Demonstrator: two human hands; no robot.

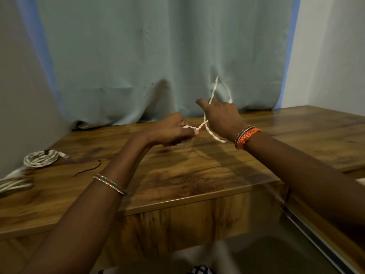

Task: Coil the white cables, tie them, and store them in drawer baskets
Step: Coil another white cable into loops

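Note:
A white braided cable (212, 95) runs between my two hands above the wooden table (177, 175). My left hand (171, 130) pinches one end of it between thumb and fingers. My right hand (221, 115) is raised a little higher, fingers curled round the cable, which loops up over it in front of the curtain; a short tail hangs down below the wrist. A coiled and tied white cable (42, 158) lies at the table's left. Another white cable bundle (13, 182) lies at the left edge of the view, partly cut off.
A thin black tie (88, 169) lies loose on the table near the coiled cable. A grey-green curtain (158, 56) hangs behind the table. Below the table's front edge, at the right, there is a dark open drawer (276, 244).

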